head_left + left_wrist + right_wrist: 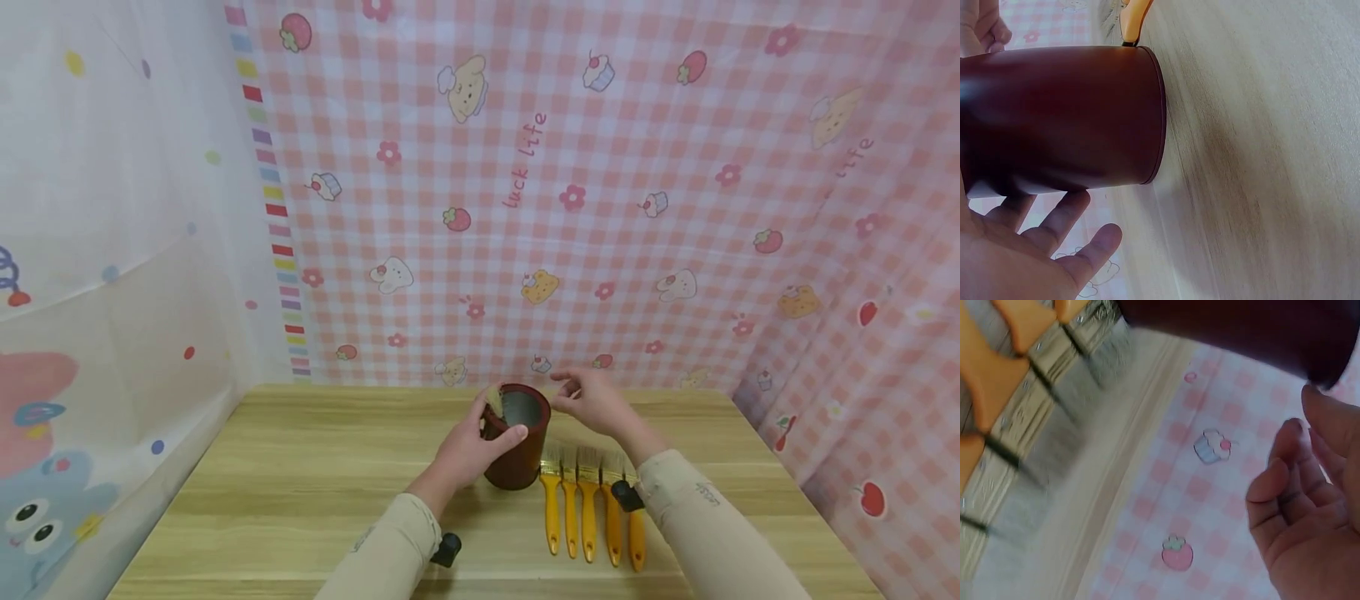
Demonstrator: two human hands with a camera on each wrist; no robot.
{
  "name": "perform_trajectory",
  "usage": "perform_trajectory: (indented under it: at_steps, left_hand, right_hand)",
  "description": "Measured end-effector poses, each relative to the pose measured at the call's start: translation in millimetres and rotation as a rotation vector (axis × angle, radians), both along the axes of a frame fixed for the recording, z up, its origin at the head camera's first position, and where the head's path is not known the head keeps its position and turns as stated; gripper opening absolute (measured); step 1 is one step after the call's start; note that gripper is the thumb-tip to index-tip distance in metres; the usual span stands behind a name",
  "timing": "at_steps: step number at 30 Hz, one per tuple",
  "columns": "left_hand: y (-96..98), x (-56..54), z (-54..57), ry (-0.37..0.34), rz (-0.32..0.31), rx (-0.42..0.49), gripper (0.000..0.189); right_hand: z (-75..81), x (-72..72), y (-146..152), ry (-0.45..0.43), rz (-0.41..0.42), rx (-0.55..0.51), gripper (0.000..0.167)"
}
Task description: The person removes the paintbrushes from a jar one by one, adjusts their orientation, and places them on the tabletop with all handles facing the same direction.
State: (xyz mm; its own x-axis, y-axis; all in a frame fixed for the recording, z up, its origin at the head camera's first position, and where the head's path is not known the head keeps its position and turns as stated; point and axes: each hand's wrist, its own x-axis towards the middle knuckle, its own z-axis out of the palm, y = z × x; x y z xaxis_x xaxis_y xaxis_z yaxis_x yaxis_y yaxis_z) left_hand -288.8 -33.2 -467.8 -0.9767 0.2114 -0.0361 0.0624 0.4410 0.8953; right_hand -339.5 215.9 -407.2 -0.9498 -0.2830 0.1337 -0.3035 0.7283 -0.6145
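Note:
My left hand grips a dark red-brown cylindrical cup, thumb across the near side and fingers around the far left side. In the left wrist view the cup's smooth wall lies along the fingers. Just inside the rim's left side shows a beige, bristle-like piece; its lower part is hidden in the cup. My right hand hovers right of the rim with bent fingers and nothing between them. In the right wrist view its thumb tip is right at the rim of the cup.
Several paintbrushes with yellow-orange handles lie side by side on the wooden table, right of the cup, bristles pointing away from me. A pink checked cloth hangs behind the table, and a white patterned cloth on the left.

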Motion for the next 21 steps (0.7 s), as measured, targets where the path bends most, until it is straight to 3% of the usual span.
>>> perform_trajectory:
  at_steps: [8, 13, 21]
  left_hand:
    - [0.6, -1.1, -0.8, 0.009, -0.005, -0.007, 0.093]
    - [1.3, -3.2, -0.7, 0.007, -0.003, -0.007, 0.094]
    - [0.7, -3.3, -2.0, 0.014, -0.019, -0.005, 0.097]
  right_hand:
    - [-2.6, -0.2, -24, 0.112, -0.039, -0.043, 0.035]
    - [-0.7, 0.2, -35, 0.154, 0.025, -0.060, 0.036]
    - [-1.1, 2.2, -50, 0.040, 0.183, -0.009, 0.048]
